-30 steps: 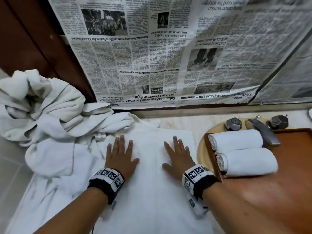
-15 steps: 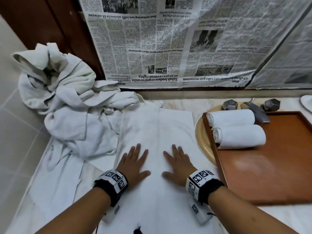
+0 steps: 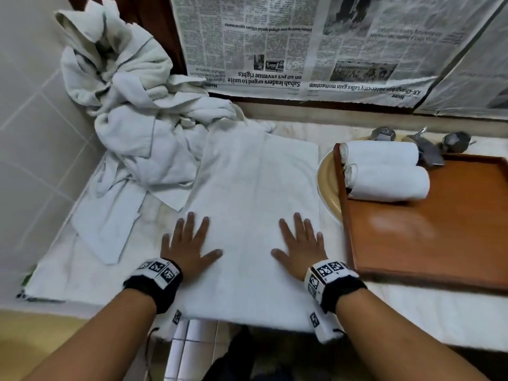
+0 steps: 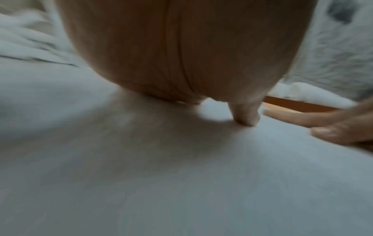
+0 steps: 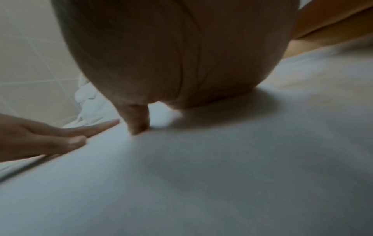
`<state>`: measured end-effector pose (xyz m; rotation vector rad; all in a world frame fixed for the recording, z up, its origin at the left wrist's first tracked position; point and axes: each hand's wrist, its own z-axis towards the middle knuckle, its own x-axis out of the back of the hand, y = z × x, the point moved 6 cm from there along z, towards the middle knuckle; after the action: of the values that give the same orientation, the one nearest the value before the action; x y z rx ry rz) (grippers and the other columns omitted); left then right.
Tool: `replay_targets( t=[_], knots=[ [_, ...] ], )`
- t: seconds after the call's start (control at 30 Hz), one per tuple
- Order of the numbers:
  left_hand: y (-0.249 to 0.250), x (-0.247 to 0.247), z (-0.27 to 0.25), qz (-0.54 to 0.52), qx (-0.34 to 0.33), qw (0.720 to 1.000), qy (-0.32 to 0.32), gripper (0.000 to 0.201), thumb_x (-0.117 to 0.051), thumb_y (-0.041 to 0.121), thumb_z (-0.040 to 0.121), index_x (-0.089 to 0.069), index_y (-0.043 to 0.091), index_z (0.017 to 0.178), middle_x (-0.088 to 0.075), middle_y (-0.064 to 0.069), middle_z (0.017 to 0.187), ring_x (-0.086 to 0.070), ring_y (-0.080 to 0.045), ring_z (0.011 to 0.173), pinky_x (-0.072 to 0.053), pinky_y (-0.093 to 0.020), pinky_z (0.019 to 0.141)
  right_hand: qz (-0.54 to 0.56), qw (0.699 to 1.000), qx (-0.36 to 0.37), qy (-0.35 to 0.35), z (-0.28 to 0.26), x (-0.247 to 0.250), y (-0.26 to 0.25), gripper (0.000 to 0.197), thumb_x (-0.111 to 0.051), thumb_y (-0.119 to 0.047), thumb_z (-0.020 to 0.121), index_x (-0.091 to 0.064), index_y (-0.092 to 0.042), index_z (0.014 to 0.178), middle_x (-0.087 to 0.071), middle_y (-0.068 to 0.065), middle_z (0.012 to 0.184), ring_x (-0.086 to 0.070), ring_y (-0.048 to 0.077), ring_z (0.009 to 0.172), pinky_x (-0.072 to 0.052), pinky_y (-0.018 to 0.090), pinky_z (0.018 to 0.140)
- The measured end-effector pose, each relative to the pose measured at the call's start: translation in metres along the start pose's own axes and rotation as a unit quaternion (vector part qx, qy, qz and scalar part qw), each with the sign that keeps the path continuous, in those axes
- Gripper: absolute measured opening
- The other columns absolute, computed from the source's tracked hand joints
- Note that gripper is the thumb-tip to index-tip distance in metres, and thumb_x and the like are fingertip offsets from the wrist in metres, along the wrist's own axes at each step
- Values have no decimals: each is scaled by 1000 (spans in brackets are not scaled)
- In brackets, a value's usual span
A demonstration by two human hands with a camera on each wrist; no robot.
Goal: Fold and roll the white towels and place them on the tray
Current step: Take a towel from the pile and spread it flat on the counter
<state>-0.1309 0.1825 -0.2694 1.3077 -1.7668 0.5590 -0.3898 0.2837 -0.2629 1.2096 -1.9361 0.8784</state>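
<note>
Both hands flat, fingers spread, left hand (image 3: 187,244) and right hand (image 3: 299,247) pressing the near end of the folded towel (image 3: 255,188) on the surface; two rolled towels (image 3: 384,171) sit on the tray (image 3: 428,243), right.

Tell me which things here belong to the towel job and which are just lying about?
Job:
- flat towel under left hand and right hand
- two rolled towels
- wooden tray
- heap of unfolded towels

Lying about:
- newspaper
- tap
- basin
</note>
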Motion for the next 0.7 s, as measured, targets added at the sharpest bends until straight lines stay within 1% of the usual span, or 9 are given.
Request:
replay_targets(
  t=[0.07, 0.1, 0.17, 0.23, 0.33, 0.43, 0.53, 0.6, 0.7],
  knots=[
    [-10, -5, -19, 1, 63, 998, 29, 90, -26, 78, 88, 23, 36, 151, 39, 0, 154, 24, -25, 147, 6, -50, 119, 13, 999, -42, 24, -8, 3, 11, 75, -28, -57, 100, 17, -31, 155, 35, 5, 157, 27, 26, 147, 10, 49, 120],
    [-5, -8, -28, 20, 62, 997, 48, 89, -27, 75, 90, 21, 32, 152, 37, -4, 155, 22, -28, 148, 6, -50, 119, 8, 998, -53, 42, -14, 3, 9, 75, -29, -52, 101, 16, -27, 156, 35, 9, 157, 26, 28, 147, 10, 48, 121],
    [18, -24, -49, 48, -11, 997, 57, 90, -24, 74, 89, 20, 27, 153, 37, -7, 154, 20, -29, 148, 3, -51, 119, 7, 997, -32, 75, -33, -4, -11, 77, -33, -48, 101, 15, -22, 155, 34, 13, 157, 27, 31, 147, 11, 48, 120],
    [38, -49, -72, 43, -102, 994, 3, 94, -13, 79, 76, 19, 33, 152, 40, 0, 152, 24, -25, 147, 0, -51, 121, 23, 997, 41, 65, -54, -26, -38, 80, -36, -51, 100, 14, -24, 155, 34, 11, 157, 28, 30, 147, 12, 48, 119],
    [16, -66, -89, 23, -76, 997, 10, 94, -4, 85, 65, 24, 45, 146, 40, 7, 152, 29, -18, 144, 5, -50, 119, -7, 995, 96, 18, -75, -64, -46, 77, -31, -59, 99, 16, -34, 154, 38, 1, 155, 28, 26, 147, 13, 48, 118],
    [-26, -59, -89, -9, 4, 998, 58, 95, 0, 87, 67, 24, 42, 147, 38, 5, 153, 24, -21, 147, 5, -51, 119, 19, 998, 20, 52, -87, -69, -14, 67, -23, -57, 101, 17, -41, 153, 39, -6, 155, 29, 21, 147, 14, 48, 119],
    [-36, -53, -88, 8, 32, 997, 75, 87, -8, 80, 85, 25, 34, 150, 40, -2, 153, 24, -26, 148, 7, -52, 119, 32, 993, -97, 63, -99, -67, -1, 66, -20, -52, 102, 16, -35, 154, 37, 1, 156, 27, 26, 147, 12, 51, 120],
    [-17, -51, -90, 21, -22, 994, 106, 81, -7, 72, 90, 25, 28, 151, 39, -6, 154, 24, -27, 147, 9, -50, 119, 35, 986, -138, 88, -102, -64, -24, 69, -24, -49, 103, 15, -28, 155, 36, 8, 156, 29, 30, 146, 13, 53, 119],
    [16, -59, -94, 55, -166, 981, 87, 84, 7, 68, 79, 16, 30, 153, 34, -1, 155, 21, -23, 148, 8, -46, 119, 56, 989, -75, 112, -102, -72, -89, 72, -28, -50, 102, 15, -28, 155, 35, 7, 157, 27, 29, 147, 13, 51, 117]
  ],
)
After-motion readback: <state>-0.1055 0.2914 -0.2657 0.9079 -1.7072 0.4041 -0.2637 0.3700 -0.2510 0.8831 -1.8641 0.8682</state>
